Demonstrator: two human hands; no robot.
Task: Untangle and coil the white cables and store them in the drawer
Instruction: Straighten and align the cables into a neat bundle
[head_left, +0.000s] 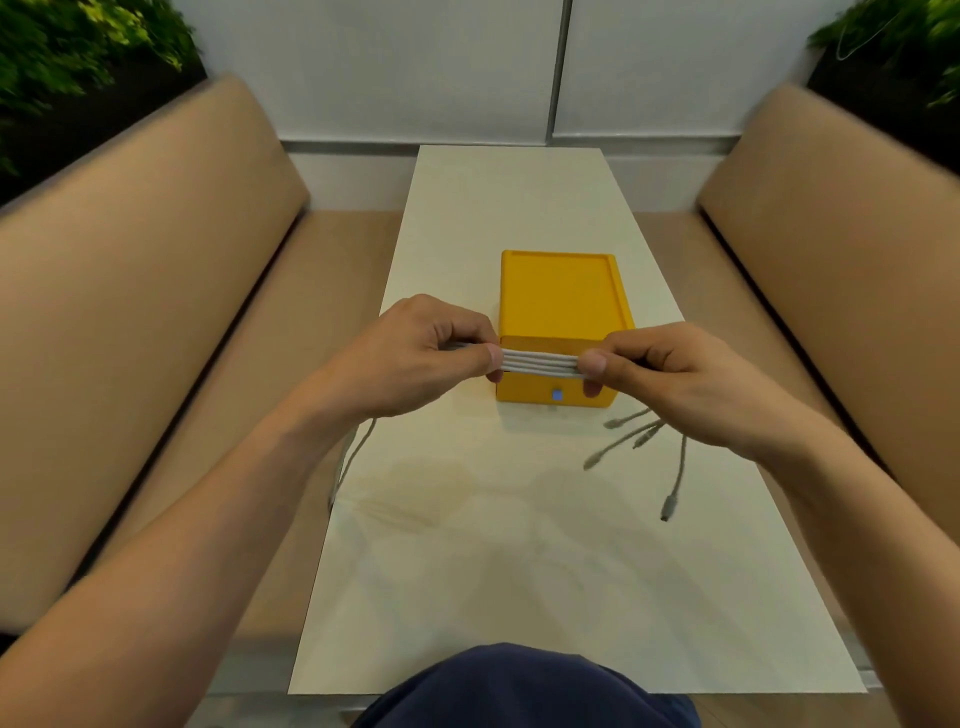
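In front of the yellow box (561, 296), the white cables (540, 362) vanish inside the left hand (421, 353) and right hand (670, 374), which cover the box's front corners. Right of the box, the blurred plugs (614, 423) are too small to identify.

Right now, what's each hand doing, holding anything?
Left hand: pinches one end of the bundled white cables.
Right hand: pinches the other end of the same bundle.
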